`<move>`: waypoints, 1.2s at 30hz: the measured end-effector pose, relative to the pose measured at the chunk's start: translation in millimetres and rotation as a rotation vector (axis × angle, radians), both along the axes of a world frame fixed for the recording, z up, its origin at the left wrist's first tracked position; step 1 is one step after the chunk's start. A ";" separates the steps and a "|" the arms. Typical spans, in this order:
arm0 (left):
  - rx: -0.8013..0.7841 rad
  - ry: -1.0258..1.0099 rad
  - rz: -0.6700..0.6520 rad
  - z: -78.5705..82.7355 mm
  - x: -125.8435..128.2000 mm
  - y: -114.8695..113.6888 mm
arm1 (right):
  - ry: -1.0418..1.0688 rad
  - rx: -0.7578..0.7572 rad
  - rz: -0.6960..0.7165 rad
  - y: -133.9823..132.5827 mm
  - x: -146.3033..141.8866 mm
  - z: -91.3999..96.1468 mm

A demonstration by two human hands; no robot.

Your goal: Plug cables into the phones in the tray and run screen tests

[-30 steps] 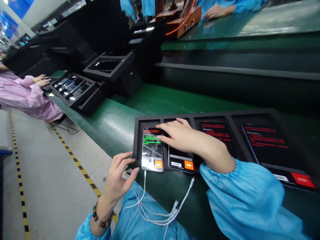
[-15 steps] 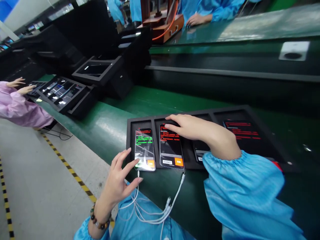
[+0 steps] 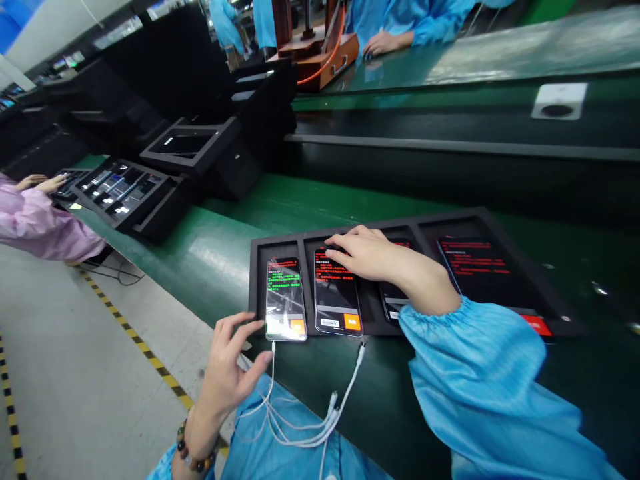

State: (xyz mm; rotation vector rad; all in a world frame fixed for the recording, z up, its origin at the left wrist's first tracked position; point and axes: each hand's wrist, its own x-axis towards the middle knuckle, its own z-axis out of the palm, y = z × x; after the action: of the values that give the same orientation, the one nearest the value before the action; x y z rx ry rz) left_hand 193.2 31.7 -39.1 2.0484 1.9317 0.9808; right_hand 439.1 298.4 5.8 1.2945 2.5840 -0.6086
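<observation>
Several smartphones lie in the compartments of a black tray [image 3: 255, 283] in front of me. Just left of the leftmost smartphone [image 3: 287, 303], which has a white cable plugged into its lower end, my left hand [image 3: 235, 357] is spread with nothing in it. My right hand [image 3: 367, 253] reaches over the second smartphone [image 3: 337, 300], its fingertips at that phone's upper edge and its fingers apart. A third smartphone [image 3: 393, 303] is partly covered by my right wrist. Farther right lies a fourth phone [image 3: 483, 267] with red text, its lower part behind my sleeve.
Loose white charging cables [image 3: 320, 433] hang over my lap, one plug end by the second phone. To the left stand stacked black trays [image 3: 165, 207] with phones. A co-worker in pink [image 3: 45, 220] sits beyond them; another person's hand [image 3: 383, 43] rests on the far bench.
My left hand has drawn back left, off the lower part of the leftmost smartphone. My right hand stays at the top of the second one. The view has shifted slightly.
</observation>
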 end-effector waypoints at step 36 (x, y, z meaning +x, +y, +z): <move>-0.731 -1.579 0.122 -16.5 138.2 23.4 | 0.085 -0.062 -0.009 7.9 10.6 0.6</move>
State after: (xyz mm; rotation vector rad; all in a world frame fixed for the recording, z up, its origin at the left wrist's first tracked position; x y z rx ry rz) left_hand 331.4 55.1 -55.6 0.3404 1.1177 1.0742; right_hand 449.7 306.4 6.4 1.2886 2.6046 -0.7547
